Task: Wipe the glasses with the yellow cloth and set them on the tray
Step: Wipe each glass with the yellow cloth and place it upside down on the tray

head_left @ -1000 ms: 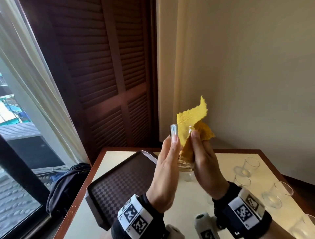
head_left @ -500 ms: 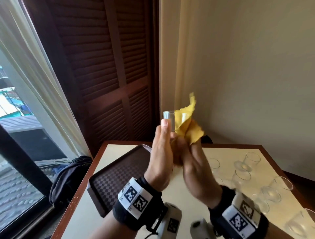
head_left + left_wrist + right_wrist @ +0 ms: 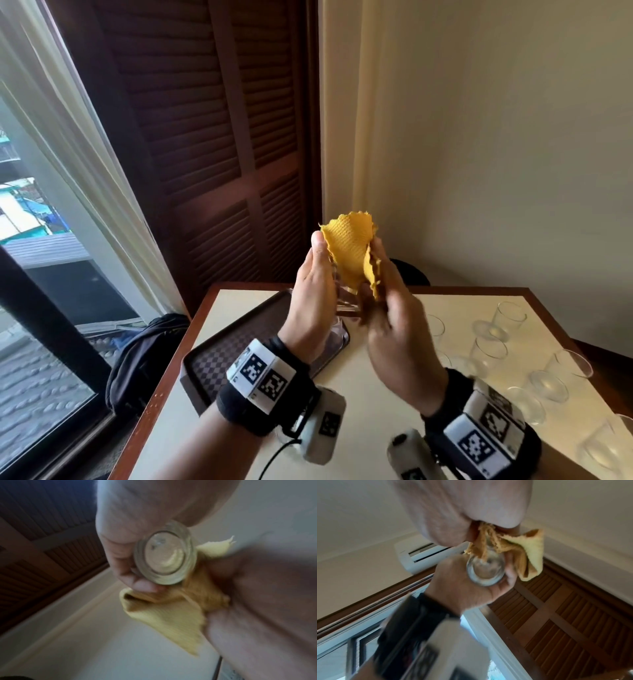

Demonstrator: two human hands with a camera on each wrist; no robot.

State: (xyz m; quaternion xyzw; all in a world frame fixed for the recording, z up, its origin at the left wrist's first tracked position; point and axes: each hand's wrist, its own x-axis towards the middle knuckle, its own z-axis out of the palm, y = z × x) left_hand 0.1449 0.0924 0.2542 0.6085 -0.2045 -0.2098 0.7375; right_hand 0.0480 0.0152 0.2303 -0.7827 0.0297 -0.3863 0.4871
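One clear glass tumbler (image 3: 165,559), gripped by the left hand (image 3: 313,301) above the surface, now has more of the right hand's (image 3: 394,329) pinched yellow waffle-weave cloth (image 3: 352,253) stuffed inside; wiping continues, dark checkered tray (image 3: 219,363) unused.

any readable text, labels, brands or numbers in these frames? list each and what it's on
None: no words, brands or numbers can be read in any view.
Left wrist band: black-and-white square code markers only, no letters.
Right wrist band: the same kind of markers, blurred.
Air conditioner: no legible badge; the view is blurred.
Glass, yellow cloth, tray: no print visible.
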